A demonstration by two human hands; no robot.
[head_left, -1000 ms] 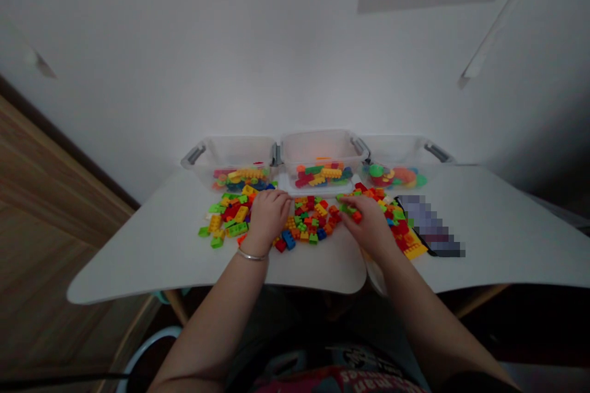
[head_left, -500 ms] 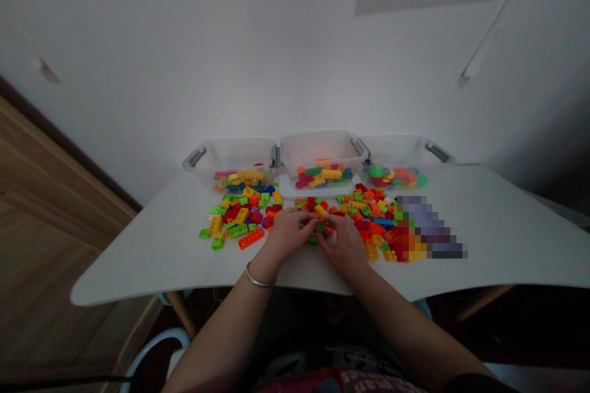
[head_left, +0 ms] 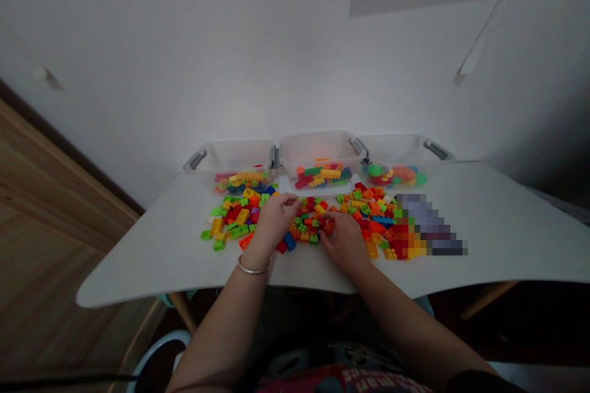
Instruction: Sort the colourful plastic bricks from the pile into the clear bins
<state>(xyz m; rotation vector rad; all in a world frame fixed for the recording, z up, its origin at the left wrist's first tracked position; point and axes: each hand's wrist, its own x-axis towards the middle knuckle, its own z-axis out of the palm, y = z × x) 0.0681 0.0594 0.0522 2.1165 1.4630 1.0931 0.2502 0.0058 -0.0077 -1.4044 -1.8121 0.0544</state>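
Observation:
A spread of small coloured plastic bricks (head_left: 318, 218) covers the middle of a white table (head_left: 152, 252). My left hand (head_left: 271, 221), a thin bangle on its wrist, rests on the bricks left of centre, fingers curled down over them. My right hand (head_left: 343, 239) lies just right of centre, fingers bent and pinching at an orange brick (head_left: 328, 227). Whether either hand grips a brick is hard to make out. The two hands are a short gap apart.
Three clear plastic bins stand along the wall: left bin (head_left: 230, 159), middle bin (head_left: 318, 150), right bin (head_left: 401, 153), each with bricks inside. A blurred patch (head_left: 433, 230) lies right of the bricks. A wooden panel (head_left: 46, 209) is at left, a stool (head_left: 152, 350) below.
A second ago the hands were spread wide on the pile, then they met at the centre. Now the left hand has moved back and up-left, and the right stays near centre.

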